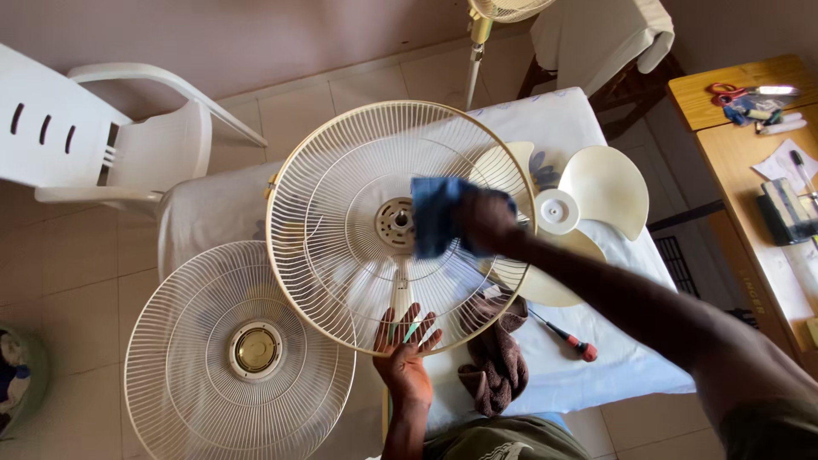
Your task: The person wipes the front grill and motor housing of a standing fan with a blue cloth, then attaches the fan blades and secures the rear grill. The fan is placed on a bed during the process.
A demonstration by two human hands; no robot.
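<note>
Soft daylight (motion-blurred cloth)

Pale square floor tiles cover the room and meet a dull pinkish wall at the far side, all in soft, even light. A white plastic armchair stands on the tiles well to the left of the hands. To their right runs a wooden desk, and beyond them stands a dark chair draped in white cloth.

I count two wire fan guards, one fan blade and one screwdriver. I see two cloths: a blue one and a brown one. One white plastic chair.
</note>
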